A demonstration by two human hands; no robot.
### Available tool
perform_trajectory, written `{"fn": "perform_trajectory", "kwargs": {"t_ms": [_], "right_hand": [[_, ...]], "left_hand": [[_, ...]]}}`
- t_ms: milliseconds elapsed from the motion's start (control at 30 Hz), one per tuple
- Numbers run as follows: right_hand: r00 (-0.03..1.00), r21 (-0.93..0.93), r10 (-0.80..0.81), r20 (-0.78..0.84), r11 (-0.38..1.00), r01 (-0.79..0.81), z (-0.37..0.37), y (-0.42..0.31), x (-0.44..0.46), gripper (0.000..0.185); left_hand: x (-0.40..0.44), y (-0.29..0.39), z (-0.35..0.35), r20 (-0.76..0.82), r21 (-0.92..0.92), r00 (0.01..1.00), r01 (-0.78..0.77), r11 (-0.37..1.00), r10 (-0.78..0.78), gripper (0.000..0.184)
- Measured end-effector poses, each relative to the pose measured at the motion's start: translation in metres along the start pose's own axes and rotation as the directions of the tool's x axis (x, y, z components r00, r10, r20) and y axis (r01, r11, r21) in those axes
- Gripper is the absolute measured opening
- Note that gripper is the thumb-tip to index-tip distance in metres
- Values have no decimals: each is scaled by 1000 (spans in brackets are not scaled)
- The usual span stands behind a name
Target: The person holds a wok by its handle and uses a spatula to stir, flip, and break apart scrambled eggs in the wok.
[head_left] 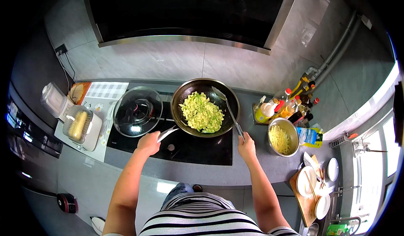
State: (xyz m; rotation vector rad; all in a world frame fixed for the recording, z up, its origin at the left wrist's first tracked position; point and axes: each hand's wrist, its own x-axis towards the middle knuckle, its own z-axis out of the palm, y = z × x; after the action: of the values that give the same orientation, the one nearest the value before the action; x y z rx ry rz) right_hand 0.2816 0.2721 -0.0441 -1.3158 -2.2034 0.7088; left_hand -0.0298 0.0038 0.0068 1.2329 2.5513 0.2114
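A dark wok (pixel 176 99) stands on the black cooktop (pixel 198 152), with chopped yellow and green food (pixel 203 113) in its middle. My left hand (pixel 150 143) is wrapped round the wok's handle (pixel 168 133), left of the bowl of the wok. In my right hand (pixel 246 145) is the handle of a metal spatula (pixel 230 110). The spatula's blade lies inside the wok against its upper right wall, beside the food. A glass lid (pixel 138 111) rests on the cooktop, left of the wok.
Right of the wok, a metal bowl (pixel 283 137) holds pale shreds near several seasoning bottles (pixel 288 107). Plates (pixel 308 181) and chopsticks lie on a wooden board (pixel 304 202) at lower right. A white appliance (pixel 80 126) stands left. The range hood (pixel 185 38) hangs above.
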Motion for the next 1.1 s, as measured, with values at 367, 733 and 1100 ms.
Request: {"fn": "perform_trajectory", "kwargs": {"t_ms": [367,733,1100], "right_hand": [[988,-33,34,149,999,-30,4,7,6,32],[912,-37,-345,224,932,362,-148,-75,9,39],[893,-350,-201,403,868,353,-90,-148,-4,43]], "left_hand": [[-3,4,-6,5,-29,1000,5,1000,-5,22],[2,-5,-12,3,-30,999,-50,998,51,24],[9,-11,-22,54,-55,998,-26,998,29,25]]}}
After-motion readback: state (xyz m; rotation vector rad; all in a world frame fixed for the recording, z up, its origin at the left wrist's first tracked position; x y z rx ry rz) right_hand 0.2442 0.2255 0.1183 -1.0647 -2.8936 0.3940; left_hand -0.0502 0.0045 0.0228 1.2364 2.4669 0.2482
